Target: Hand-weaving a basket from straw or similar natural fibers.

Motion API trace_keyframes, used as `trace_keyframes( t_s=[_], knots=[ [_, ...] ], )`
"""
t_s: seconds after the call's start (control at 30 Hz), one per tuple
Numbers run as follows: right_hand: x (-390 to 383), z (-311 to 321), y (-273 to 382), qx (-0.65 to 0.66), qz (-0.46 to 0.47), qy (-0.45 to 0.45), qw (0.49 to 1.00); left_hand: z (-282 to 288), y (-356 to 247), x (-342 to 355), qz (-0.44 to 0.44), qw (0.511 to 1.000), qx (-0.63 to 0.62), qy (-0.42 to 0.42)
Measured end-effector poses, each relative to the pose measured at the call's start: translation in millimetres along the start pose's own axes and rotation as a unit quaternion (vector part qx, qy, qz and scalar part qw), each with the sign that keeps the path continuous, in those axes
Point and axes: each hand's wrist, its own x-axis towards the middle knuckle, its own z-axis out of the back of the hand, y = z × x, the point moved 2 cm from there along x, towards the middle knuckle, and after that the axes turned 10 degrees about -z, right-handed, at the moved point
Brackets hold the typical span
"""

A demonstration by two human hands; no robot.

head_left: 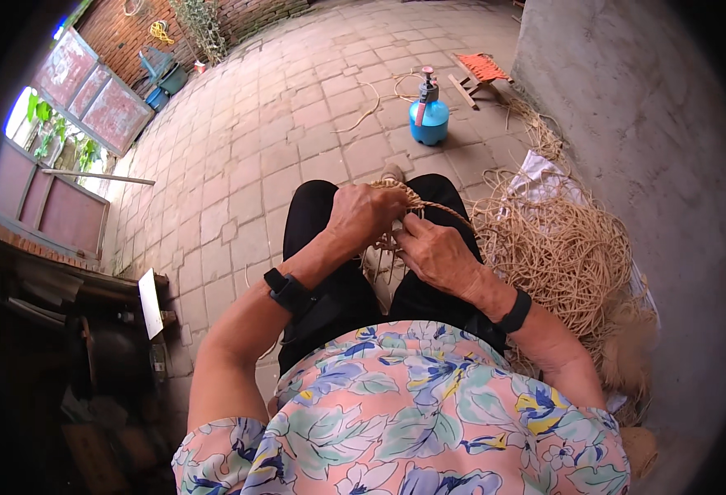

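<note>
My left hand is closed on a piece of braided tan cord work held over my lap between my knees. My right hand is just below and right of it, fingers bent and pinching at the same work, partly hidden. A twisted strand runs from the piece to the right, and thinner loose strands hang beneath my hands. Beside my right leg lies a large tangled heap of tan cord, partly over a white sack.
A blue pressure sprayer stands ahead on the pavers, near an orange woven stool. A grey wall is on the right. Pink-painted gates, a brick wall, buckets and a dark cluttered area are on the left.
</note>
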Motion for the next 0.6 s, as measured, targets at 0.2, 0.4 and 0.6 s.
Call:
trace_keyframes(
  t_s=[0.2, 0.4, 0.6],
  knots=[
    [5, 6, -7, 0.072, -0.046, 0.040, 0.996, 26, -21, -13, 0.005, 0.999, -0.034, 0.036],
    [2, 6, -1, 0.066, -0.067, 0.058, 0.994, 16, -20, -21, -0.041, 0.997, -0.060, 0.014],
    [-16, 3, -11, 0.187, -0.092, 0.057, 0.977, 13, -29, -30, 0.045, 0.981, -0.191, 0.006]
  ],
)
